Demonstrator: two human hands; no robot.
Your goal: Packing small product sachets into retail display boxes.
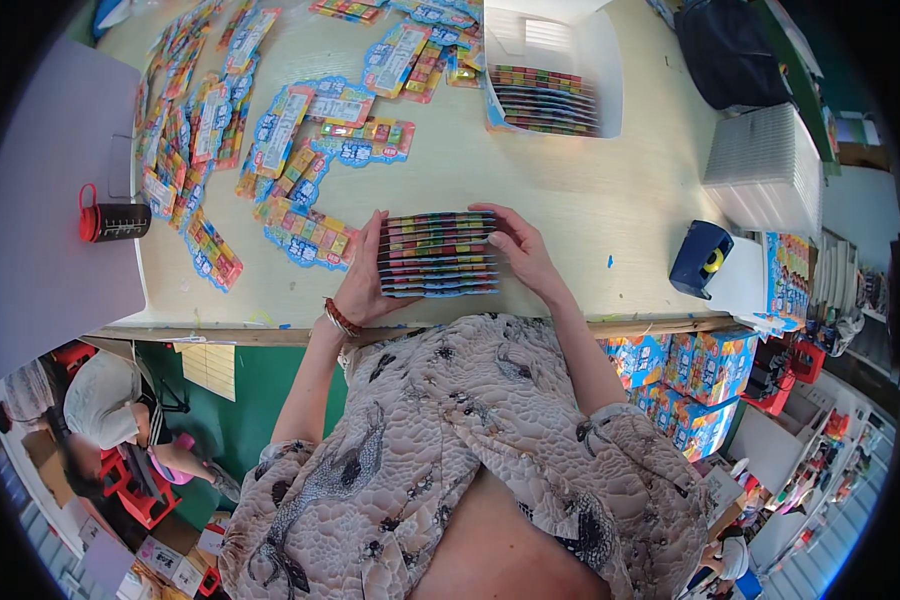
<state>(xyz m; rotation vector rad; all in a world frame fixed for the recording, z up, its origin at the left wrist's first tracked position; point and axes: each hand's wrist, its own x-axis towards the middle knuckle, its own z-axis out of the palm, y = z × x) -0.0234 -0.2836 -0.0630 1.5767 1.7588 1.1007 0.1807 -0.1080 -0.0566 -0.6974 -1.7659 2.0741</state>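
Between my two hands, close to the table's front edge, stands a row of colourful blister cards, packed face to face with their edges up. My left hand grips the left end, thumb along the side, and a brown beaded bracelet circles its wrist. At the opposite end my right hand presses its fingers against the cards. Just beyond my left hand lies a loose blister card with a blue scalloped header. Farther back, an open white box holds a similar row of cards.
Many loose cards spread over the left and back of the table. A black bottle with a red lid is at the left. On the right are a dark blue tape dispenser and stacked white trays. Printed boxes stand below the edge.
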